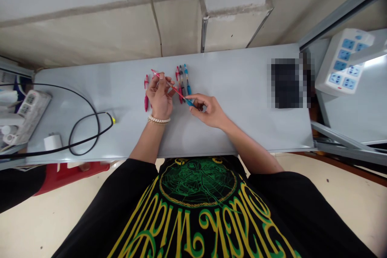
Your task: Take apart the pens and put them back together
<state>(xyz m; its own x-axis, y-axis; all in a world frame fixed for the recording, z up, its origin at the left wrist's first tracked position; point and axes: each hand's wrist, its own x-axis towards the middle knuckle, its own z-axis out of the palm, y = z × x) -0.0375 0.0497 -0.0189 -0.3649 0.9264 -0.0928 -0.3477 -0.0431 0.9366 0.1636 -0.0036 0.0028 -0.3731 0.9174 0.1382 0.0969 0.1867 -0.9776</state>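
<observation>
My left hand [161, 96] is closed on a red pen part [155, 73], which sticks out above the fingers. A thin red refill [177, 90] runs slanting from this hand down to my right hand [208, 109]. Pinched between the right thumb and forefinger is a blue pen piece [189, 102] at the refill's lower end. Whether the refill sits inside it I cannot tell. Behind the hands lie a red pen [177, 74], a black pen [182, 76] and a blue pen [187, 80] side by side. Left of my left hand lies a pink pen [146, 96].
The grey table [242, 80] backs onto a wall. On the left are a looped black cable [97, 123], a white charger [53, 142] and a power strip [32, 107]. A pixelated dark object [286, 84] lies right; beyond it is a white socket block [344, 62].
</observation>
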